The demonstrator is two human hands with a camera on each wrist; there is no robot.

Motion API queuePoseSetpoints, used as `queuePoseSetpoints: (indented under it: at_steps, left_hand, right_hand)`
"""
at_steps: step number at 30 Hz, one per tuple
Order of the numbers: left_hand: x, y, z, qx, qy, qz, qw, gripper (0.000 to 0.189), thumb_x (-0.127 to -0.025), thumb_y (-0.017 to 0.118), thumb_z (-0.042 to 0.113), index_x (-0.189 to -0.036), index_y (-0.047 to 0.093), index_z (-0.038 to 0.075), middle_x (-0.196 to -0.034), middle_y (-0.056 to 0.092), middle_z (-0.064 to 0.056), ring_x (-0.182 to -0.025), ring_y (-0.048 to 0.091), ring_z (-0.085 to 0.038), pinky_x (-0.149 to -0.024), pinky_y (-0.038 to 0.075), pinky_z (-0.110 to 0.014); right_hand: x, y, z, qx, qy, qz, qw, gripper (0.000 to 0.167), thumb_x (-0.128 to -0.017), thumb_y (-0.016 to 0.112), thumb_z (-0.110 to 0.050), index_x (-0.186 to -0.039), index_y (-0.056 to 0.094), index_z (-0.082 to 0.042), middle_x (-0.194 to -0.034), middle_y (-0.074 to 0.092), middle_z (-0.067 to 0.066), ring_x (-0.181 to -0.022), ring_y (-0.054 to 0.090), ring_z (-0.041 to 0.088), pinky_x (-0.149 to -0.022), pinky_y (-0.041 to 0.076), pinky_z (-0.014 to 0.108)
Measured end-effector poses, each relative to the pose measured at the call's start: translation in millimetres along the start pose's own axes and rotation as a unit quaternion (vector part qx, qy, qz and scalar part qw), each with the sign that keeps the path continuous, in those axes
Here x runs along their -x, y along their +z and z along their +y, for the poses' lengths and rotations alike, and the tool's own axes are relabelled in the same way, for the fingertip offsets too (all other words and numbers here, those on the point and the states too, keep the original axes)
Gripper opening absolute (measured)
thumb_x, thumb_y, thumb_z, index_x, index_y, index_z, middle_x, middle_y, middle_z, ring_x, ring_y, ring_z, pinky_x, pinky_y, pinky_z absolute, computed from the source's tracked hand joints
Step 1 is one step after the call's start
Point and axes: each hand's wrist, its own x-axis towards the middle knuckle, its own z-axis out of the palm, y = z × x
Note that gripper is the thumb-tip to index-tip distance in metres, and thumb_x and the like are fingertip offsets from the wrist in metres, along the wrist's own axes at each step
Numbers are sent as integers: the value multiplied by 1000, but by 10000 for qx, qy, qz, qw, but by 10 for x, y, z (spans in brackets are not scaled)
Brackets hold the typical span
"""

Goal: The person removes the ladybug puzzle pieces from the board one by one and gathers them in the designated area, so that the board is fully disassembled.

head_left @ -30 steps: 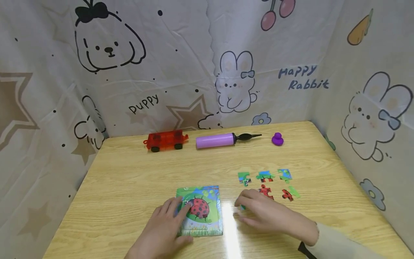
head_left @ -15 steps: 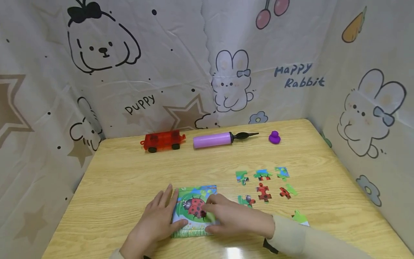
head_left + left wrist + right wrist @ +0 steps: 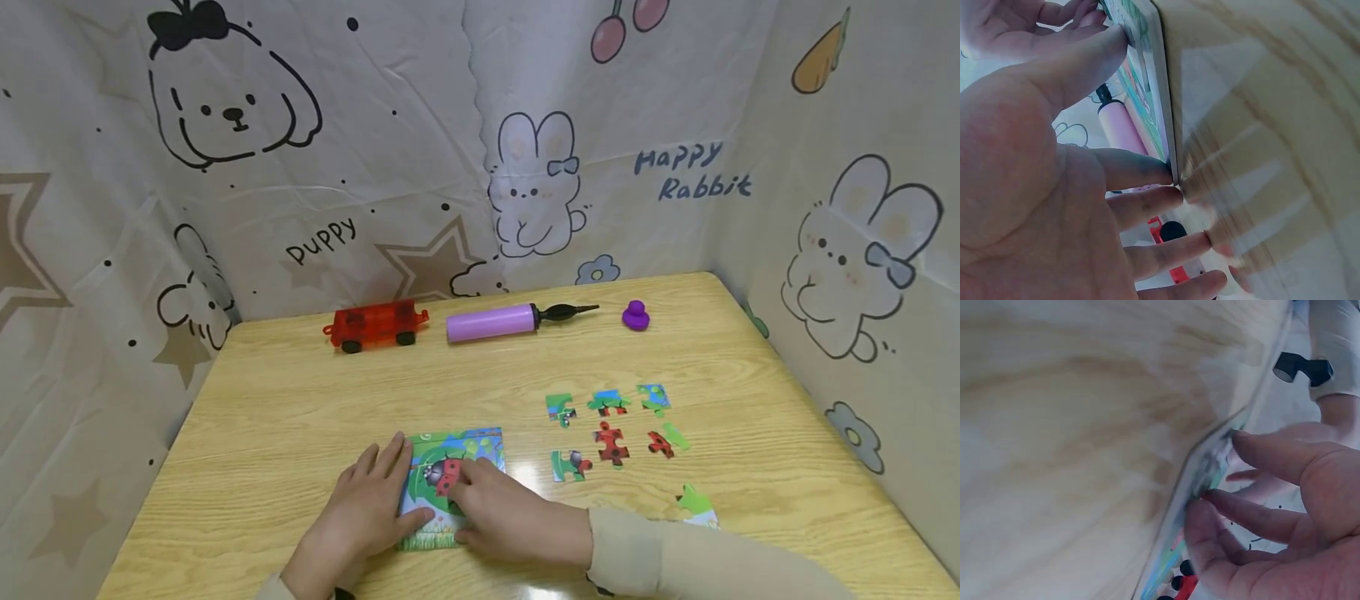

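Observation:
A square ladybug puzzle board lies on the table in front of me. My left hand steadies its left side with fingers spread, the thumb touching its lower face edge; the left wrist view shows the thumb along the rim. Over the board's right half, my right hand bends its fingers and thumb down against the picture. In the right wrist view the right hand seems to pinch a puzzle piece at the surface, mostly hidden by the fingers. Loose puzzle pieces lie to the right, among them a red one.
Along the table's back stand a red toy wagon, a purple hand pump with a black nozzle, and a small purple knob-shaped thing. Printed fabric encloses the table behind and at the sides.
My right hand has moved left from the loose pieces onto the board, then a little further across it. The left hand has shifted off the picture to the board's left edge.

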Motion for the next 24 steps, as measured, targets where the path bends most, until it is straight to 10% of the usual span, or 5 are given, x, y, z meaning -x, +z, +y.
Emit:
queuePoseSetpoints:
  at_steps: [13,24]
  left_hand:
    - [-34,19,-18,28,7,-51,10000,99,-92,73,60,-165,32,6,-174,28,-14,-156,27,-51,-116,32,-75]
    - [-29,10,-13,-46,-45,-53,10000,100,-92,72,62,-165,32,6,-174,28,-15,-156,26,-51,-117,31,-75]
  right_hand:
    - [-225,-165,83,-964,629,-994,9884,27,-77,94,-19,-90,71,-13,-76,63,-10,-66,52,3,-61,48,18]
    - [-130,-95,117,-1408,491,-707,9863,29,-85,89,-17,-97,63,-17,-78,59,-11,-66,49,1,-60,46,17]
